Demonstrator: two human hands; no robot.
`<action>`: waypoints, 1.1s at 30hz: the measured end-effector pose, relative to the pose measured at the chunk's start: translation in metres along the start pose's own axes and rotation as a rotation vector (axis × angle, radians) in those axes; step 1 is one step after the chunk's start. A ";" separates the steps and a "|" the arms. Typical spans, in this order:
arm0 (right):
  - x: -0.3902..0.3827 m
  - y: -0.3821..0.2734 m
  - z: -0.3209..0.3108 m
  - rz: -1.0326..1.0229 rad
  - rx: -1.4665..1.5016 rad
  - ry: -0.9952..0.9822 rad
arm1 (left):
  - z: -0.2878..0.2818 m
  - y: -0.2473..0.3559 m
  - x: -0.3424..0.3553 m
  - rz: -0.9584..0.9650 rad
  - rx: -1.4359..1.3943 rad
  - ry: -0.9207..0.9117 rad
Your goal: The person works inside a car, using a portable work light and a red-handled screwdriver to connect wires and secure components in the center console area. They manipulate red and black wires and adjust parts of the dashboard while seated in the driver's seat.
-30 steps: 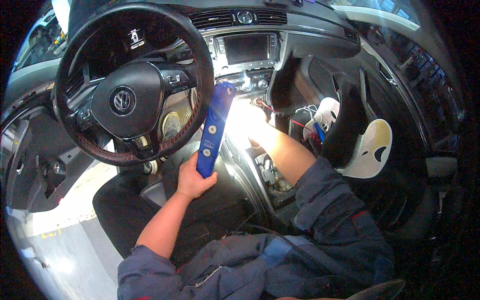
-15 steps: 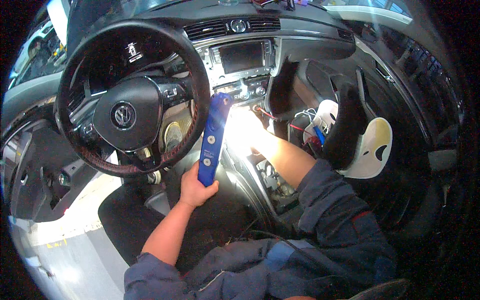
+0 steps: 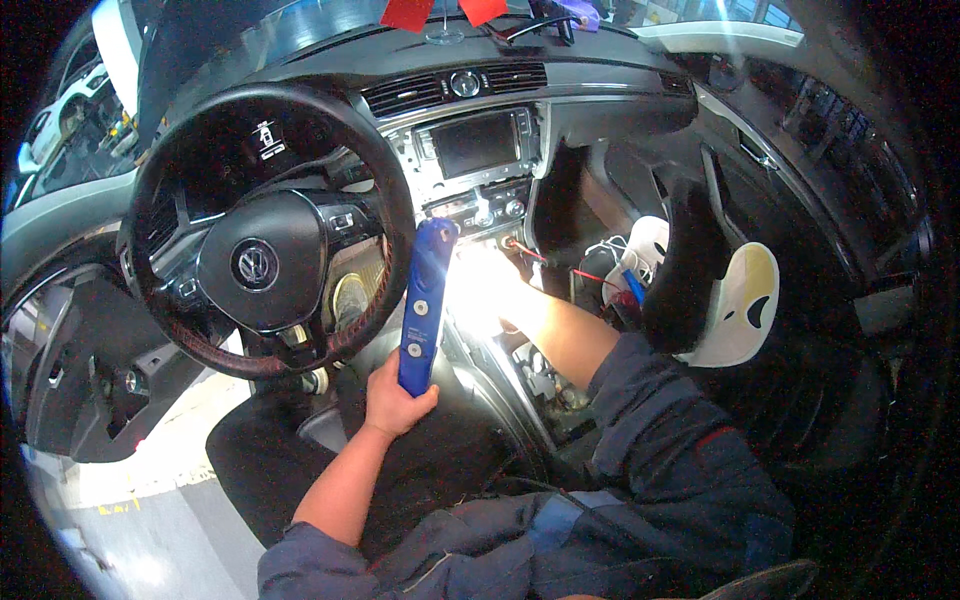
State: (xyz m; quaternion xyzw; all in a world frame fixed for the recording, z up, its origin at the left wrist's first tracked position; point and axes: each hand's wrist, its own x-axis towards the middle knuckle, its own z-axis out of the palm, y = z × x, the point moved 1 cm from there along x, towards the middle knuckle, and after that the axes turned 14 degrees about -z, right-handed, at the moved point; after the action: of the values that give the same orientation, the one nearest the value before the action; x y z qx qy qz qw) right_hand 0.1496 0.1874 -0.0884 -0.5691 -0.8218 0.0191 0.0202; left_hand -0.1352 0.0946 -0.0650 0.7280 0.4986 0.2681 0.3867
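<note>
My left hand (image 3: 398, 397) is wrapped round the lower end of a long blue work light (image 3: 424, 310), held upright between the steering wheel (image 3: 262, 245) and the centre console. Its bright beam falls to the right, onto my other hand and the console. My right hand (image 3: 492, 285) reaches into the lower dash, below the climate controls (image 3: 490, 213). Glare washes out its fingers, so neither their pose nor anything in them shows. Just beyond that hand, a red cable (image 3: 524, 250) runs from a socket toward the passenger side.
Above the controls sits a dark display screen (image 3: 478, 142). Beneath my right forearm the centre console is opened up, with inner parts (image 3: 540, 372) exposed. White cables and a blue item lie near the passenger side, by a white cushion-like piece (image 3: 738, 310). The driver's door (image 3: 90, 370) stands open.
The view has tilted upward, so the dashboard and both hands sit lower in the picture. My left hand keeps its hold on the work light, and my right hand stays at the lower dash.
</note>
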 end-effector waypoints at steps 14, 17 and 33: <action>-0.029 -0.042 -0.068 0.070 -0.153 -0.108 | -0.001 0.001 0.001 -0.036 -0.042 -0.026; -0.020 -0.040 -0.063 0.130 -0.069 -0.061 | 0.000 -0.001 0.001 -0.031 -0.022 -0.008; 0.008 0.016 -0.009 0.275 0.028 0.073 | 0.002 -0.003 0.003 -0.047 -0.010 0.006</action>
State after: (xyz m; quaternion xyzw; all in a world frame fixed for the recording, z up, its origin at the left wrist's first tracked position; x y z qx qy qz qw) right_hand 0.1618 0.2007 -0.0803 -0.6764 -0.7344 0.0123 0.0550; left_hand -0.1341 0.0977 -0.0685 0.7134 0.5153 0.2637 0.3950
